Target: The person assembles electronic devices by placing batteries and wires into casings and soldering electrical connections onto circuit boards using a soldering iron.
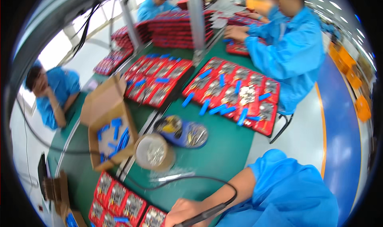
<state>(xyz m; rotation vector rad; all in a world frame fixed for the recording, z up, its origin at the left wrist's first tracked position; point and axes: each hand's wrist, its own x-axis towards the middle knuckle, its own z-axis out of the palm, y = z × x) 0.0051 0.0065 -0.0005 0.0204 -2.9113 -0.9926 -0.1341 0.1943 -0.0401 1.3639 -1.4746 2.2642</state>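
At the bottom edge my right hand (184,212) is closed on a slim black corded handle (205,214), which looks like a soldering iron; its tip is out of the picture. The black cable (191,178) loops from the handle back over the bench to the left. Just left of the hand lies a red tray (127,191) of metallic parts in square pockets, with a blue clip (121,219) on it. Another red tray section (153,218) reaches under my fingers. My left hand does not show.
Beyond lie a cardboard box (93,147) of blue clips, a round tub (153,152), a blue dish (194,134) of small parts, and red trays (235,92) (157,77). Red trays are stacked (177,30) behind a metal post (196,19). Co-workers in blue sit right (293,47), left (60,87) and behind (153,7).
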